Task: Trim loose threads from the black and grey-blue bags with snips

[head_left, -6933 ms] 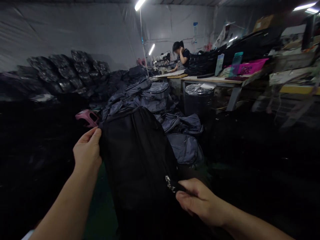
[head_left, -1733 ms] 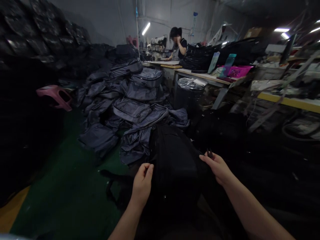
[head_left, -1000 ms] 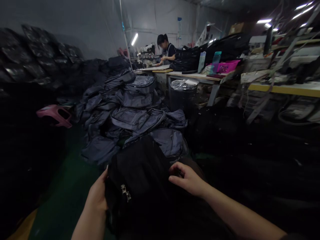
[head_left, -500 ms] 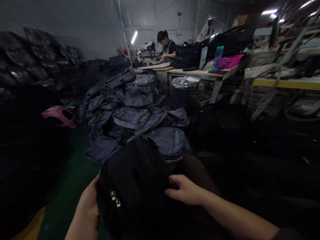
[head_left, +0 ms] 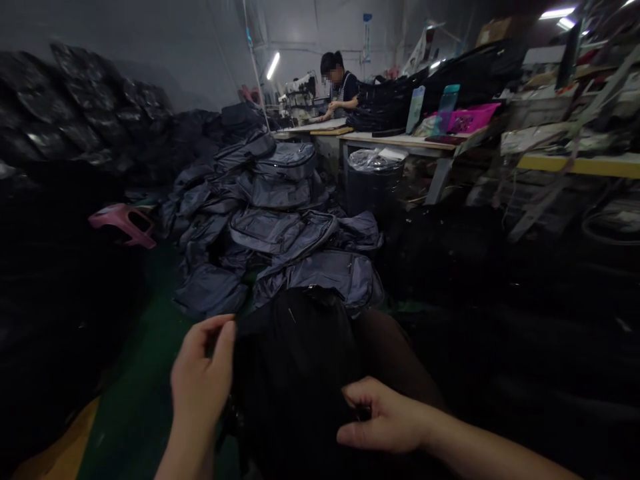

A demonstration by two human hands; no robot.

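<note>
A black backpack [head_left: 295, 373] stands in front of me at lap height, its top pointing away and a small metal zip pull near the top. My left hand [head_left: 203, 370] is closed at its upper left edge, thumb and fingertips pinching the fabric. Lower on the opposite side, my right hand [head_left: 383, 417] grips the bag's edge between curled fingers and thumb. The dark cloth hides exactly how much material each hand holds. Just beyond the bag lies a pile of grey-blue backpacks [head_left: 285, 230], several of them unzipped or slack.
A pink plastic stool [head_left: 125, 223] lies at the left on the green floor [head_left: 155, 333]. Behind the pile, a co-worker [head_left: 343, 87] sits at a sewing table [head_left: 350, 137]. A lined black bin [head_left: 375, 180] stands below it. Dark bags fill the right side.
The backpack has turned and shifted right, so its side zip pulls no longer face me. My left hand has moved up and right along its edge; my right hand is slightly lower.
</note>
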